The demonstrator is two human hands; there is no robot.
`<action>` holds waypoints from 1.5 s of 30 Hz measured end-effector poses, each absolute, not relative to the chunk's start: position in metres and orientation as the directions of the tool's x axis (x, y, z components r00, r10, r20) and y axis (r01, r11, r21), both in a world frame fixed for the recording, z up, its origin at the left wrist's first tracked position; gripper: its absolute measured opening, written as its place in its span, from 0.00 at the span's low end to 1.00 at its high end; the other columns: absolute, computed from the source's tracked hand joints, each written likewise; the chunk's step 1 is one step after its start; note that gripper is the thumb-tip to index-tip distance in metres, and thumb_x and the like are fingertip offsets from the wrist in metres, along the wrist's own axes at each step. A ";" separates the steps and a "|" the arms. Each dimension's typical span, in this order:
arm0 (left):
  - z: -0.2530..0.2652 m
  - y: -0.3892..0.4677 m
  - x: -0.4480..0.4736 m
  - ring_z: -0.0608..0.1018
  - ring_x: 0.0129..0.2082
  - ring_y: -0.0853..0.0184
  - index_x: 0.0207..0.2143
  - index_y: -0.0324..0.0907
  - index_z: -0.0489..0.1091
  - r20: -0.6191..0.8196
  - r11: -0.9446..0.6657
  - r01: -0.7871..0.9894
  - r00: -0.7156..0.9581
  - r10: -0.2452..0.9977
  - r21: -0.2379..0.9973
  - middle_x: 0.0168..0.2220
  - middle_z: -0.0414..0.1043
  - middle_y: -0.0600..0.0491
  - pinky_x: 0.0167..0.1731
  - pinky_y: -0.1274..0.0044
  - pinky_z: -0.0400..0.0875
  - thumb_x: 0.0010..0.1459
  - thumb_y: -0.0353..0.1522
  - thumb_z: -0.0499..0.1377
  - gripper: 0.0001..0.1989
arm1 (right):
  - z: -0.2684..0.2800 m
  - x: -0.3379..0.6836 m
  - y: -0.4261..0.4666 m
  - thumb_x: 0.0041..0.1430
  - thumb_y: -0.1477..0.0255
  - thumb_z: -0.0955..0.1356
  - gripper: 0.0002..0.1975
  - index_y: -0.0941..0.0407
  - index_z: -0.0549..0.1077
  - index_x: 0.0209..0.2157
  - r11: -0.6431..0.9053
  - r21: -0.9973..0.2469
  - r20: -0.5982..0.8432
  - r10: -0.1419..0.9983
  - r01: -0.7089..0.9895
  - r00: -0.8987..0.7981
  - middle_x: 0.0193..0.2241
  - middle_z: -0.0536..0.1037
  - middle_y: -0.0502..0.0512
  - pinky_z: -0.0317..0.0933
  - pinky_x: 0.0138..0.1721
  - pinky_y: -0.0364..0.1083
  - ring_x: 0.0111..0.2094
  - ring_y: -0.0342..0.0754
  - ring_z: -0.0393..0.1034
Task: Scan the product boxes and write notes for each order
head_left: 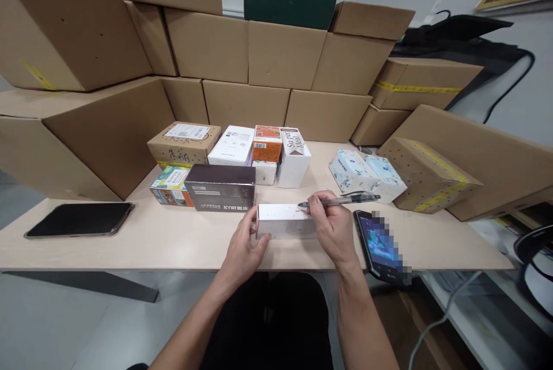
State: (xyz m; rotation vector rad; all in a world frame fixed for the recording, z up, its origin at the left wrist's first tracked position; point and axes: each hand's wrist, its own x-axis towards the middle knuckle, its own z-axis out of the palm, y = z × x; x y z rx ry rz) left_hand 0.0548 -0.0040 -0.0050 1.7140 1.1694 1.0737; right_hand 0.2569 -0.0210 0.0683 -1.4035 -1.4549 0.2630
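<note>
A small white box (283, 221) with red marks lies lengthwise near the table's front edge. My left hand (247, 243) grips its left end, thumb on the near side and fingers behind. In my right hand (333, 226) is a pen (345, 199) with a clear barrel and black grip, its tip at the top face of the white box. The right hand covers the box's right end. Just beyond the white box stands a dark brown box (222, 185), and to the right of my right hand lies a phone (380, 243) with a lit screen.
Another phone (80, 220), screen dark, lies at the left. Several small packages, among them a tall white box (294, 162) and an orange box (266, 142), stand farther back. Two tissue packs (354, 171) sit at the right. Stacked cardboard boxes (246, 106) wall off the back.
</note>
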 end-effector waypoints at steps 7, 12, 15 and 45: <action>-0.006 -0.003 0.055 0.72 0.54 0.56 0.64 0.44 0.55 0.208 -0.271 0.289 0.230 0.951 0.918 0.61 0.65 0.43 0.51 0.66 0.67 0.59 0.36 0.59 0.32 | 0.074 0.254 -0.020 0.67 0.62 0.61 0.14 0.54 0.70 0.30 0.282 -0.725 0.494 0.849 0.628 0.189 0.26 0.76 0.48 0.60 0.34 0.41 0.30 0.44 0.73; -0.007 -0.004 0.054 0.72 0.55 0.56 0.64 0.45 0.55 0.221 -0.281 0.271 0.234 0.947 0.920 0.61 0.65 0.44 0.52 0.65 0.67 0.59 0.35 0.59 0.32 | 0.078 0.252 -0.021 0.67 0.62 0.61 0.14 0.54 0.70 0.31 0.267 -0.712 0.475 0.864 0.649 0.166 0.25 0.76 0.48 0.60 0.34 0.41 0.29 0.45 0.73; -0.008 -0.004 0.054 0.73 0.55 0.56 0.64 0.45 0.55 0.225 -0.287 0.282 0.233 0.946 0.916 0.60 0.66 0.44 0.51 0.65 0.68 0.59 0.34 0.59 0.31 | 0.079 0.252 -0.021 0.67 0.61 0.61 0.15 0.54 0.69 0.30 0.250 -0.709 0.468 0.866 0.659 0.175 0.25 0.76 0.49 0.61 0.34 0.41 0.29 0.45 0.73; -0.008 -0.004 0.056 0.75 0.52 0.58 0.64 0.44 0.56 0.248 -0.299 0.316 0.191 0.950 0.900 0.58 0.69 0.43 0.49 0.67 0.70 0.58 0.34 0.60 0.33 | 0.018 0.321 -0.052 0.60 0.64 0.63 0.18 0.58 0.76 0.46 -0.463 -0.426 0.066 0.841 0.777 0.537 0.28 0.77 0.60 0.59 0.32 0.48 0.33 0.56 0.73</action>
